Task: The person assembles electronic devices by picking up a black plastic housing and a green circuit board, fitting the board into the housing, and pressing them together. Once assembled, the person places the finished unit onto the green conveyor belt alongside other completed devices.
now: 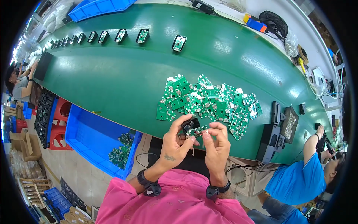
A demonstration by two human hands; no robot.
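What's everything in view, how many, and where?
Table: one, green, centre
Loose circuit boards: many, mostly green, table middle
Housings with boards: at least nine, black, far-side row
Bin: one, blue, lower left, boards inside
Tray: one, blue, top left
Assorted clutter: many, mixed colours, around edges
Co-workers: at least two, grey and blue tops, left and right
Held housing: one, black, centre
Held board: one, green, centre
Left hand: one, bare, on housing
Right hand: one, bare, on board

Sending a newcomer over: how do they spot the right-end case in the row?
Across the green table, beyond the loose circuit boards, runs a row of small black cases. The right-end case sits nearest those boards, past a wider gap than separates the others.
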